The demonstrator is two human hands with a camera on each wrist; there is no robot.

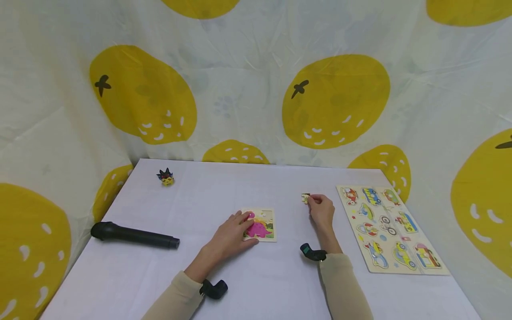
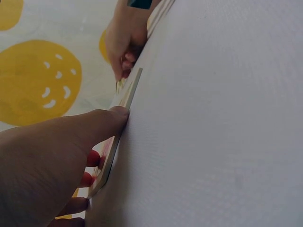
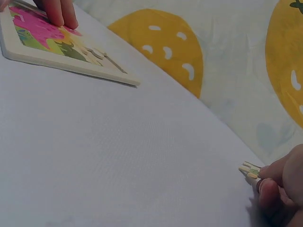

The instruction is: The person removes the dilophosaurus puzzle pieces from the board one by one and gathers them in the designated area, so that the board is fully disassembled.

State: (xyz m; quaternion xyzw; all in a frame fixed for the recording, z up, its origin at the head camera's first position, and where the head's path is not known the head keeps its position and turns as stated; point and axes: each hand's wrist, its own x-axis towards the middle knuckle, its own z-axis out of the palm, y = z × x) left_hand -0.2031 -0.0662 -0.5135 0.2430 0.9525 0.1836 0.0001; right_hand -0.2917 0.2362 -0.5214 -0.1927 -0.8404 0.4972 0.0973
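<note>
A small framed jigsaw puzzle (image 1: 270, 236) with a pink dinosaur picture lies flat on the table. My left hand (image 1: 233, 234) rests on its left part, thumb along the near edge and fingertips touching the top; in the left wrist view that thumb lies against the puzzle's edge (image 2: 112, 158). A light patch shows near the picture's upper right corner, beside my fingers. To the right of the puzzle, my right hand (image 1: 322, 211) pinches a small jigsaw piece (image 1: 305, 198) between thumb and finger. In the right wrist view the piece (image 3: 251, 169) sticks out from the fingertips, close to the tabletop.
A wooden vehicle puzzle board (image 1: 390, 231) lies on the right side of the table. On the left lies a black microphone (image 1: 136, 235); a small dark-haired yellow figurine (image 1: 166, 177) stands at the back left. A fruit-patterned curtain (image 1: 248, 89) hangs behind the table.
</note>
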